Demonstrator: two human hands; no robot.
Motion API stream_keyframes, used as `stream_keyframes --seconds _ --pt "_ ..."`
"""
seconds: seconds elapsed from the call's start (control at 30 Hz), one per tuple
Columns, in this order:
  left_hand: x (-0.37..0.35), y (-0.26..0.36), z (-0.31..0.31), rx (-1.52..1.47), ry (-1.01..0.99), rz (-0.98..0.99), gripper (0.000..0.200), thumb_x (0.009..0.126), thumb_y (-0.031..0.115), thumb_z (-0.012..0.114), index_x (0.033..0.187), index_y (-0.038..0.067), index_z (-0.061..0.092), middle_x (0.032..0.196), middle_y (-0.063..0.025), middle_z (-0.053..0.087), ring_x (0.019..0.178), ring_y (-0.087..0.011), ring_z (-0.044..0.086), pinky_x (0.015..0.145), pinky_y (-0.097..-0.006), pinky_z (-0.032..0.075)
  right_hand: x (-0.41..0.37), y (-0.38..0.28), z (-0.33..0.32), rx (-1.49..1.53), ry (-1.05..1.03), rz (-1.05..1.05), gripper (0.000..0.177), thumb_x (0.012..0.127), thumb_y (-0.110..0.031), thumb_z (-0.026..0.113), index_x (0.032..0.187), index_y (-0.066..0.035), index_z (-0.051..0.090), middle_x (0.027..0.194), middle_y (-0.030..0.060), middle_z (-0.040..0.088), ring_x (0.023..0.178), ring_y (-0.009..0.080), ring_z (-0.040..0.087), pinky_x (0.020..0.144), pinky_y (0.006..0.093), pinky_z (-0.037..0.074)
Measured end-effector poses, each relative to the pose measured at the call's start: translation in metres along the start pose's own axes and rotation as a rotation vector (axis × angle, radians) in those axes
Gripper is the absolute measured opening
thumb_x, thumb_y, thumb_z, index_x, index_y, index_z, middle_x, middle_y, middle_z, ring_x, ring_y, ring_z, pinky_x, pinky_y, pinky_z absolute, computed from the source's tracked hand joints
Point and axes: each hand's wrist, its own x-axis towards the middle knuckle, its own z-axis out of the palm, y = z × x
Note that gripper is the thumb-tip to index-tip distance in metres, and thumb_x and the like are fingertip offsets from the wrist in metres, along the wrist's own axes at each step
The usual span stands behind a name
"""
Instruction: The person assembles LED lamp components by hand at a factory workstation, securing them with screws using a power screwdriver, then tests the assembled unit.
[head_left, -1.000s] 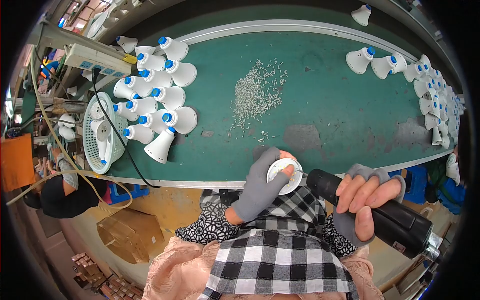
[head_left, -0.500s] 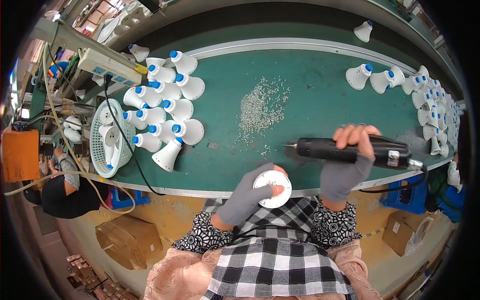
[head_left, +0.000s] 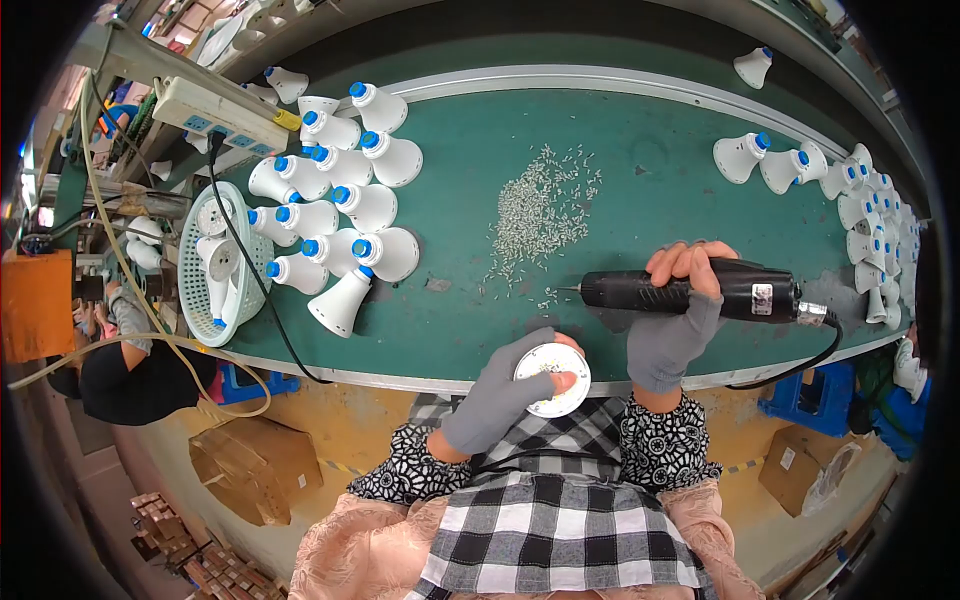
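- Screwdriver point(head_left: 745, 290) is in the right hand point(head_left: 688, 312), fingers wrapped snugly round it, tip over the table point(head_left: 660, 180) by some stray screws.
- Left hand point(head_left: 500, 398) has a round white piece point(head_left: 552, 357) clamped, thumb on its face, right at the table's front edge.
- Screw pile point(head_left: 540, 215) sits mid-table, blue-capped white shells point(head_left: 392, 255) off to both sides.

Around the silvery screws point(head_left: 540, 220) the workbench point(head_left: 660, 200) is green; below them, the apron point(head_left: 560, 525) is black-and-white checked; lower right, the electric screwdriver point(head_left: 620, 291) is black.
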Motion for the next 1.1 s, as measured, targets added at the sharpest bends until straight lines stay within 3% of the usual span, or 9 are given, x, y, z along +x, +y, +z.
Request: stream_keyframes --seconds 0.23,0.33,0.43,0.53,0.63,0.93,1.1 --pt "-0.001 0.001 0.0 0.055 -0.002 0.007 0.031 0.082 0.017 0.067 0.11 0.004 0.06 0.101 -0.0046 0.063 0.09 -0.0118 0.062 0.079 -0.0254 0.049 0.0 0.0 -0.003 -0.041 -0.008 0.013 0.019 0.086 -0.009 0.056 0.101 0.001 0.049 0.067 0.0066 0.049 0.06 0.0178 0.051 0.063 0.0324 0.045" --pt "-0.002 0.002 0.0 0.151 0.043 0.114 0.031 0.082 0.018 0.067 0.108 0.003 0.061 0.111 -0.0075 0.06 0.096 -0.0138 0.061 0.082 -0.0266 0.048 0.0 -0.004 -0.006 0.004 -0.009 0.014 0.018 0.087 -0.011 0.055 0.099 -0.001 0.048 0.071 0.0061 0.049 0.063 0.0171 0.05 0.066 0.0329 0.043" --pt "0.004 -0.001 -0.008 0.604 0.14 0.462 0.032 0.08 0.018 0.067 0.107 0.001 0.063 0.123 -0.0112 0.055 0.105 -0.0179 0.058 0.085 -0.0284 0.048 0.002 -0.021 -0.008 0.027 -0.023 0.028 0.015 0.088 -0.013 0.055 0.096 -0.003 0.048 0.074 0.0046 0.047 0.066 0.0163 0.049 0.07 0.0329 0.041" --pt "-0.001 0.011 0.001 0.768 0.222 0.505 0.034 0.077 0.016 0.068 0.108 0.002 0.065 0.13 -0.0144 0.051 0.111 -0.0223 0.056 0.088 -0.031 0.047 0.008 -0.039 -0.017 0.12 0.007 0.07 0.012 0.09 -0.016 0.054 0.092 -0.007 0.047 0.076 0.0015 0.043 0.066 0.014 0.046 0.07 0.0324 0.039" --pt "-0.002 0.015 0.007 0.804 0.16 0.505 0.035 0.076 0.013 0.067 0.109 0.003 0.065 0.135 -0.0136 0.048 0.114 -0.0246 0.054 0.09 -0.034 0.047 0.009 -0.054 -0.017 0.165 0.056 0.094 0.012 0.092 -0.017 0.054 0.092 -0.007 0.047 0.075 0.0001 0.04 0.065 0.0123 0.043 0.068 0.0311 0.037" --pt "0.0 0.007 0.016 1.002 0.086 0.728 0.04 0.071 0.008 0.07 0.111 0.007 0.067 0.125 -0.0093 0.058 0.107 -0.0294 0.055 0.091 -0.0376 0.047 0.009 -0.07 -0.033 0.313 0.088 0.19 0.009 0.093 -0.011 0.053 0.097 -0.004 0.049 0.074 0.0001 0.038 0.063 0.0111 0.039 0.068 0.0292 0.039" --pt "-0.001 0.007 0.017 1.003 0.103 0.732 0.04 0.07 0.007 0.07 0.11 0.007 0.066 0.121 -0.0093 0.059 0.107 -0.0308 0.054 0.091 -0.0387 0.047 0.009 -0.069 -0.043 0.316 0.057 0.171 0.011 0.093 -0.014 0.054 0.097 -0.005 0.05 0.075 0.0 0.039 0.063 0.0115 0.041 0.068 0.0296 0.039"
